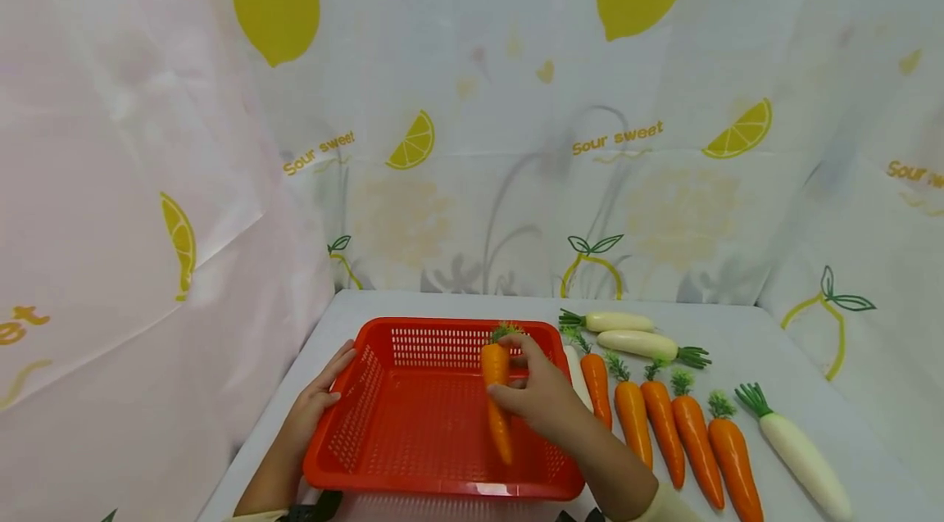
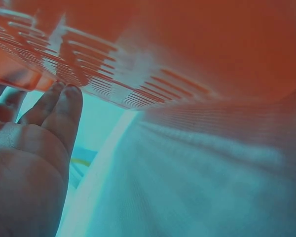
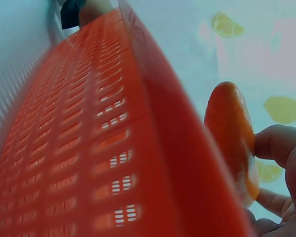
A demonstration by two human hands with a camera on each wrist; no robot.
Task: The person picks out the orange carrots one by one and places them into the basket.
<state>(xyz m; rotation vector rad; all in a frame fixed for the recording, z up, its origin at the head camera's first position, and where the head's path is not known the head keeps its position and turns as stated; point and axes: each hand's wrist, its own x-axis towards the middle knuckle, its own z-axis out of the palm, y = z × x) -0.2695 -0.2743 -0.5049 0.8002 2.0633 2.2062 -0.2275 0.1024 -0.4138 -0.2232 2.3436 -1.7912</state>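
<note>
A red plastic basket point(image 1: 442, 489) with slotted walls sits on the white table. Over its right half, my right hand point(image 1: 542, 395) pinches an orange carrot point(image 1: 497, 391) between thumb and fingers. This carrot has a green leafy top at the far end and its tip points toward me. The same carrot point(image 3: 229, 138) shows beyond the basket rim in the right wrist view. At the basket's left side, my left hand point(image 1: 310, 407) touches the rim with fairly straight fingers. In the left wrist view, the left hand's fingertips point(image 2: 71, 96) lie against the slotted wall point(image 2: 89, 54).
Right of the basket lies a row of several carrots point(image 1: 692, 432) with green tops. Two white radishes point(image 1: 636, 343) lie behind them, and another radish point(image 1: 804, 456) is at the far right. A white radish point(image 1: 578, 374) is partly hidden beside the basket. Lemon-print cloth point(image 1: 472, 202) hangs around the table.
</note>
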